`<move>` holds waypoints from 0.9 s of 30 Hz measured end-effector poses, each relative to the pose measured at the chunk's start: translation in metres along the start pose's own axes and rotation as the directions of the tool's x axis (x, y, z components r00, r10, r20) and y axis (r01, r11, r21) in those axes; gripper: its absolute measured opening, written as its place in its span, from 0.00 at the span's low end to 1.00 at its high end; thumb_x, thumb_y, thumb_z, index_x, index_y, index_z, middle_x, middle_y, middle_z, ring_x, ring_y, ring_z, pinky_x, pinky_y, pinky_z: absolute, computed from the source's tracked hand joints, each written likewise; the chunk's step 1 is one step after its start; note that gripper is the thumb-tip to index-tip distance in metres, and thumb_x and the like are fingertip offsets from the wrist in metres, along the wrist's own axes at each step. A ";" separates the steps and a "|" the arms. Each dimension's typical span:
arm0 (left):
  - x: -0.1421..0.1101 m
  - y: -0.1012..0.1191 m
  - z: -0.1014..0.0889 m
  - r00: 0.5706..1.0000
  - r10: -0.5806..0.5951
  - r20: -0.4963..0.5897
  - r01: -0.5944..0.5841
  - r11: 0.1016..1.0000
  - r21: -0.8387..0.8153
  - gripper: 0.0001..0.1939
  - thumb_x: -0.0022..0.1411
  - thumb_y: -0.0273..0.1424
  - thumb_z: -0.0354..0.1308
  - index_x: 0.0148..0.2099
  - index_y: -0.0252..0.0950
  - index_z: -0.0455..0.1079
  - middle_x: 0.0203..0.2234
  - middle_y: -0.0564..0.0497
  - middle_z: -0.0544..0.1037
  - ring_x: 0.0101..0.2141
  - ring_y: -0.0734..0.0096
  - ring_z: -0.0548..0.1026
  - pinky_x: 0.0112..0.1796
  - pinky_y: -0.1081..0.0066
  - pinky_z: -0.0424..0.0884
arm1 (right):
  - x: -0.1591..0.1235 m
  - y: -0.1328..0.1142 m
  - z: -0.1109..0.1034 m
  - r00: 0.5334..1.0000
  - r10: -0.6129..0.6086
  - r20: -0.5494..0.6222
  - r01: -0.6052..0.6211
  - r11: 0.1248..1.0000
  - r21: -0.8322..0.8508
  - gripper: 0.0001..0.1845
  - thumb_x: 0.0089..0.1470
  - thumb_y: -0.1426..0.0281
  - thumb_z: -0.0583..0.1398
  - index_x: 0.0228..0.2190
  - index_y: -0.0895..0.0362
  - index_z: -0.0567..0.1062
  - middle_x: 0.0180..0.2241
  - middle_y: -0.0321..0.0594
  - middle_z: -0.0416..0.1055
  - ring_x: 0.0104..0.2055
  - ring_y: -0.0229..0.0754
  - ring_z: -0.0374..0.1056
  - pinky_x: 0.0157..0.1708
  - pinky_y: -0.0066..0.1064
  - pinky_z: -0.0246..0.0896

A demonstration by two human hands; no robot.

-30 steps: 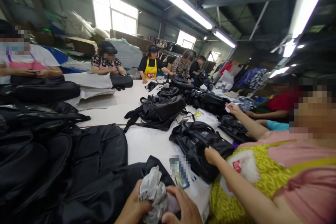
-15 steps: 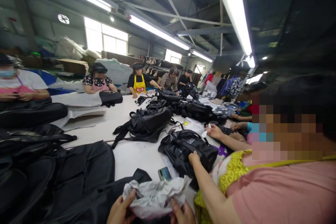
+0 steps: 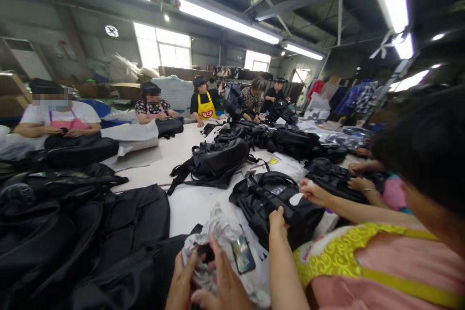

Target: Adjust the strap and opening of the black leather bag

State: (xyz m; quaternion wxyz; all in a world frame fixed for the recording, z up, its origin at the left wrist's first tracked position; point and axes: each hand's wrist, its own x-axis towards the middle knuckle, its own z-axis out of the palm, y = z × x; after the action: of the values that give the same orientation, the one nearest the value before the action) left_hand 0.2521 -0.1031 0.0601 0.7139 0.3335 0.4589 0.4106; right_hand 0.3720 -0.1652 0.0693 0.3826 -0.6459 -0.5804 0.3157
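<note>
Low in the view, my left hand (image 3: 180, 278) is closed on the edge of a sheet of crumpled white paper (image 3: 217, 225). My right hand (image 3: 225, 278) lies against the same paper, its fingers stretched out and apart from the thumb. Between the hands a small dark patch (image 3: 205, 253) shows amid the paper; what it is I cannot make out. The paper bunches up above my fingers and spreads down to the right. Just right of my hands is a phone (image 3: 243, 255). Black bag material (image 3: 145, 271) lies to the left of my hands.
At right, a co-worker's hand (image 3: 278, 220) rests on a black bag (image 3: 271, 198); the other hand (image 3: 315, 192) holds a white tag (image 3: 296, 199). Black backpacks (image 3: 221, 162) lie along the white table (image 3: 145, 170). Several people work around it.
The view has turned left. The paper, earlier spread between both hands, is now bunched upward, and my right hand's fingers have straightened. The co-worker's tag has moved closer to the bag.
</note>
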 end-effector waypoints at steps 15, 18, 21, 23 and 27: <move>0.083 0.084 -0.122 0.782 -0.240 0.575 -0.614 -0.457 0.644 0.14 0.58 0.21 0.54 0.45 0.33 0.74 0.42 0.39 0.77 0.45 0.46 0.69 0.41 0.53 0.68 | 0.075 0.001 0.082 0.936 -0.259 -0.240 0.192 0.943 -0.272 0.16 0.56 0.82 0.48 0.41 0.53 0.66 0.38 0.42 0.70 0.42 0.48 0.67 0.43 0.41 0.63; 0.099 0.087 -0.124 0.746 -0.278 0.606 -0.658 -0.449 0.604 0.05 0.58 0.23 0.58 0.36 0.32 0.75 0.36 0.41 0.77 0.42 0.48 0.69 0.39 0.56 0.66 | 0.090 0.002 0.119 0.973 -0.214 -0.086 0.165 0.906 -0.390 0.16 0.53 0.83 0.48 0.37 0.54 0.68 0.37 0.42 0.70 0.41 0.51 0.65 0.42 0.43 0.60; 0.100 0.083 -0.131 0.723 -0.283 0.631 -0.682 -0.445 0.581 0.05 0.62 0.25 0.55 0.36 0.34 0.73 0.34 0.45 0.77 0.40 0.53 0.68 0.38 0.58 0.63 | 0.100 0.013 0.137 0.991 -0.101 0.085 0.125 0.929 -0.348 0.20 0.46 0.84 0.50 0.39 0.55 0.68 0.38 0.42 0.72 0.41 0.50 0.67 0.40 0.38 0.59; 0.096 0.080 -0.138 0.712 -0.252 0.655 -0.687 -0.444 0.575 0.04 0.64 0.27 0.55 0.36 0.36 0.71 0.34 0.47 0.75 0.40 0.55 0.67 0.38 0.58 0.60 | 0.108 0.020 0.136 0.975 -0.036 0.219 0.077 0.980 -0.182 0.20 0.44 0.82 0.53 0.40 0.55 0.68 0.36 0.38 0.73 0.39 0.46 0.68 0.37 0.32 0.58; 0.092 0.074 -0.156 0.702 -0.147 0.697 -0.694 -0.360 0.623 0.05 0.64 0.30 0.56 0.34 0.38 0.68 0.33 0.51 0.73 0.39 0.58 0.63 0.39 0.59 0.55 | 0.128 0.027 0.126 0.812 0.039 0.583 -0.088 0.995 0.056 0.14 0.44 0.73 0.59 0.37 0.54 0.70 0.28 0.31 0.68 0.31 0.41 0.65 0.30 0.28 0.56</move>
State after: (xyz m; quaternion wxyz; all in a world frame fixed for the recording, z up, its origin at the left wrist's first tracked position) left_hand 0.1090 0.0273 0.0330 0.1064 0.9580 0.2621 -0.0467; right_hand 0.2946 -0.0230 -0.0139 0.2021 -0.5220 -0.6343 0.5331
